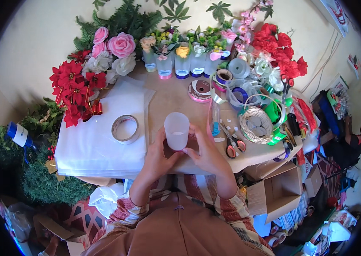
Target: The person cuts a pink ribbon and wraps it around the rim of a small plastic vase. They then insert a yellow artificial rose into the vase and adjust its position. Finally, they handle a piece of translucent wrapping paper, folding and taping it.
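Observation:
A frosted, translucent plastic cup (176,130) stands upright between my hands at the near edge of the table. My left hand (159,152) curves around its left side. From the right, my right hand (202,148) closes on the cup, with both thumbs near its base. The fingertips behind the cup are partly hidden. To the left, a roll of tape (125,129) lies on a stack of white sheets (88,150). Orange-handled scissors (233,145) rest right of my right hand, beside small white scraps. Further back is a pink ribbon spool (200,90).
Several similar cups with artificial flowers (182,64) line the back. Red poinsettias (71,87) and pink roses (122,45) fill the back left. A white wicker basket (256,124) stands at the right among ribbons and tools. Below the table's right side is an open cardboard box (280,187).

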Demonstrator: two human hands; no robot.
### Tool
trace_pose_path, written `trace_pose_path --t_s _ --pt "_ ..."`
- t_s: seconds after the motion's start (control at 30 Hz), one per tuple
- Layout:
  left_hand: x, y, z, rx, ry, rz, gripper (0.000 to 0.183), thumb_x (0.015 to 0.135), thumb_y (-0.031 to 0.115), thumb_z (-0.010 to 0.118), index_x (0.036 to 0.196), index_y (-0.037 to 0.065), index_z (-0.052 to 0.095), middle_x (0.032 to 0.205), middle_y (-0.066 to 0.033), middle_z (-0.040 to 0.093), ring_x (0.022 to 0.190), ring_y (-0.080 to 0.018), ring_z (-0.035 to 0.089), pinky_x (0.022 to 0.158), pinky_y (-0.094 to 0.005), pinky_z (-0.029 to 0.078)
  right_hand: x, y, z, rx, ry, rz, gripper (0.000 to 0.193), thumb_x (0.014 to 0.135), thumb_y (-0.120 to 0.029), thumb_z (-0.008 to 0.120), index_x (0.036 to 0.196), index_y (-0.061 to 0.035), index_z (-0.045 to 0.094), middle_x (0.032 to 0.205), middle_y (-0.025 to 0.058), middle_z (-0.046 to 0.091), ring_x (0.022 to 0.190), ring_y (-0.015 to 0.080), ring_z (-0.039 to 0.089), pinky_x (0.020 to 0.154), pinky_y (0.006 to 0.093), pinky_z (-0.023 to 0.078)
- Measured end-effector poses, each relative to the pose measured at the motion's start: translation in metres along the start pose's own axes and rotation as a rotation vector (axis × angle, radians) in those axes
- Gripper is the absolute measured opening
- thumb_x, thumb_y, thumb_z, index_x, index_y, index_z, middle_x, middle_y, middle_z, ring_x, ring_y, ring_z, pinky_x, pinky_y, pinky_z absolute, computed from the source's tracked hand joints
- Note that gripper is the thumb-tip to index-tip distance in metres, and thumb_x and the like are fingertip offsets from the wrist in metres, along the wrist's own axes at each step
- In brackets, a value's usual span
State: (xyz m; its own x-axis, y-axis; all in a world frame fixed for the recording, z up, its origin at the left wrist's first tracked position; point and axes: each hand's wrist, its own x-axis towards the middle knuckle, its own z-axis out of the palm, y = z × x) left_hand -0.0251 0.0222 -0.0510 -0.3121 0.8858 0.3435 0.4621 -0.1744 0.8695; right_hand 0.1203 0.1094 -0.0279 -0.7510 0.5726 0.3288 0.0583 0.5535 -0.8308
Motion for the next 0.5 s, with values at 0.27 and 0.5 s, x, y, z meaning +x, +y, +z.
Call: trace_pose_path --t_s 0.27,0.5 --pt "0.0 0.007 0.005 0.127 0.06 -0.034 0.083 0.064 0.013 0.078 0.131 0.002 0.029 0.111 -0.0201 0.057 0.102 -0.0336 0.057 0.087 -0.0383 0.046 -0.015 -0.034 -0.032 -0.192 0.336 -0.034 0.037 0.078 0.0 0.06 0.113 -0.0047 0.052 0.097 0.0094 0.059 0.093 0.0174 0.056 0.078 0.0284 0.045" --pt "0.0 0.007 0.005 0.158 0.07 -0.034 0.083 0.061 0.013 0.079 0.129 0.001 0.033 0.111 -0.0201 0.055 0.104 -0.0326 0.056 0.087 -0.0385 0.045 -0.026 -0.018 -0.147 -0.602 0.631 0.249 0.015 0.079 0.001 0.056 0.093 0.0005 0.061 0.082 0.0143 0.063 0.077 0.022 0.061 0.073 0.0314 0.047"
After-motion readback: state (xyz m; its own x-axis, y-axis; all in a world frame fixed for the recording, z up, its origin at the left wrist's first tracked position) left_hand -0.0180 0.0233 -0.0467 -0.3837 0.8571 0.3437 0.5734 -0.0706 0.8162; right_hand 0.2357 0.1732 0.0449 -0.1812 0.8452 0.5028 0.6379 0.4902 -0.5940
